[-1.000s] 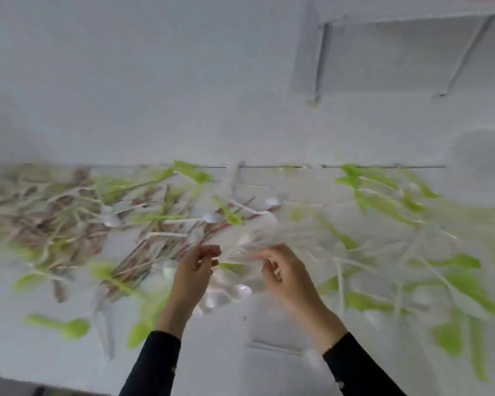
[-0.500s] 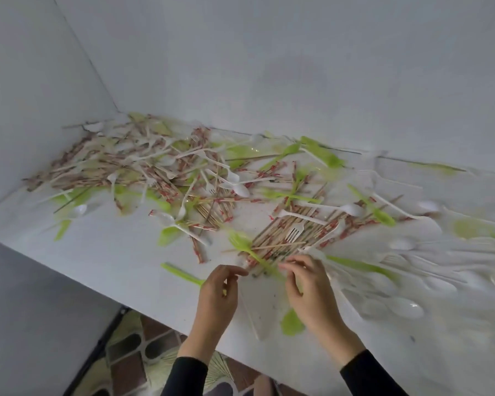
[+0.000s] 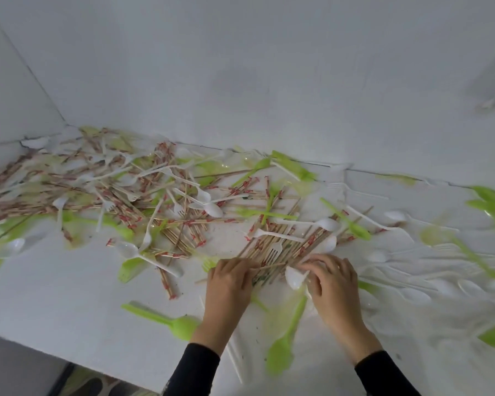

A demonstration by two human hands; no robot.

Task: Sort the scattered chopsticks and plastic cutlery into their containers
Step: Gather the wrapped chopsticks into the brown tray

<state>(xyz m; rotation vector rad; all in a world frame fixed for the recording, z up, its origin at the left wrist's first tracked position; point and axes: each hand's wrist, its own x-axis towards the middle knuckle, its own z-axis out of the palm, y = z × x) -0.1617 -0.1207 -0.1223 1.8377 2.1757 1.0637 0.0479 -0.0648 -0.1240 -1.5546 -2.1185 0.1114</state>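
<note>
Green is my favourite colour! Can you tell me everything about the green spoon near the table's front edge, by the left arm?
The green spoon looks like bright plastic, all one piece: a long flat handle and an oval bowl. It lies flat on the white table, with its handle pointing left and its bowl right beside the wrist of the left hand. Whether they touch is unclear. Nothing lies on it.

No word, number or brand can be read anywhere in view. The chopsticks point(image 3: 280, 247) scattered from the left edge of the tabletop point(image 3: 69, 295) to its middle carry small red marks. These are too small and blurred to make out as letters or signs.
</note>
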